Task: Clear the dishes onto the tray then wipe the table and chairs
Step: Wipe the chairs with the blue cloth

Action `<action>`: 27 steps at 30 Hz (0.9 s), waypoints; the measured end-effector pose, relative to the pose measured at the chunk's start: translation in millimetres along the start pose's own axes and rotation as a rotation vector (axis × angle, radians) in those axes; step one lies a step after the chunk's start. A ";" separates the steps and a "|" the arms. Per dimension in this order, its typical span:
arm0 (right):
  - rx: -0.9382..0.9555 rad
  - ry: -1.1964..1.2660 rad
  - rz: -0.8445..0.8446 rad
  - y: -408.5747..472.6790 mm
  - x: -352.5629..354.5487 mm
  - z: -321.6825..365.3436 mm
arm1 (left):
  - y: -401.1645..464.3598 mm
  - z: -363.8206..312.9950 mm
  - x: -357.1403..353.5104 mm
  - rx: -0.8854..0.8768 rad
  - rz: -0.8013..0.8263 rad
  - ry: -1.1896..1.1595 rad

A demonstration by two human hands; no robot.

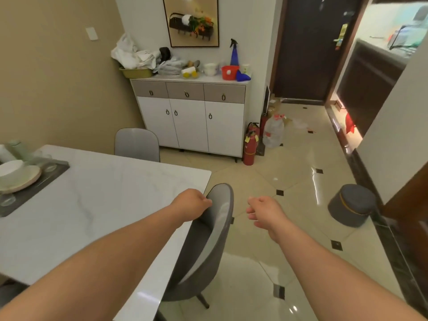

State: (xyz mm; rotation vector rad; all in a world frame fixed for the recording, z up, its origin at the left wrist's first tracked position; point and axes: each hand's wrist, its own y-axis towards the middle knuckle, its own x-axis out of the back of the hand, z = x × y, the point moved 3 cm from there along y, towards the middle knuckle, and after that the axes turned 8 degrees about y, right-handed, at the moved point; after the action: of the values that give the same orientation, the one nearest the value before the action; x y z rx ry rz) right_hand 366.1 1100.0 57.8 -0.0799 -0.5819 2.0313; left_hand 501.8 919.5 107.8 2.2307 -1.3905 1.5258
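Left hand [191,201] grips the chair [212,230] back; right hand [264,210] hovers, fingers loosely curled.

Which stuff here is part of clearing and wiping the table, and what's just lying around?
Job:
tray
plates and bowl on it
table
near chair, gripped by left hand
far chair

Lying about:
sideboard clutter
spray bottle
fire extinguishers
stool

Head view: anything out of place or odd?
Yes. The grey padded chair at the white marble table's corner stands turned sideways, left hand gripping its backrest. White litter lies on the tiled floor by the dark door. Nothing looks spilled on the table.
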 end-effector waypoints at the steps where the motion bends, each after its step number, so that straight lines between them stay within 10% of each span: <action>1: 0.010 0.005 -0.004 18.1 4.5 6.1 | 21.3 -12.5 -0.3 -0.009 0.002 -0.001; 17: 0.119 -0.070 -0.130 301.5 136.7 184.7 | 334.5 -224.7 17.1 -0.050 0.046 -0.191; 27: 0.140 -0.130 0.115 548.7 217.0 301.3 | 524.4 -368.6 79.6 0.048 -0.133 -0.096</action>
State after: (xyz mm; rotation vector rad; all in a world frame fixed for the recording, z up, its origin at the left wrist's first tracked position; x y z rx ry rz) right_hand -275.7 949.9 125.1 0.1047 -0.5241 2.1946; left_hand -123.7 764.0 150.5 2.4013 -1.2126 1.4422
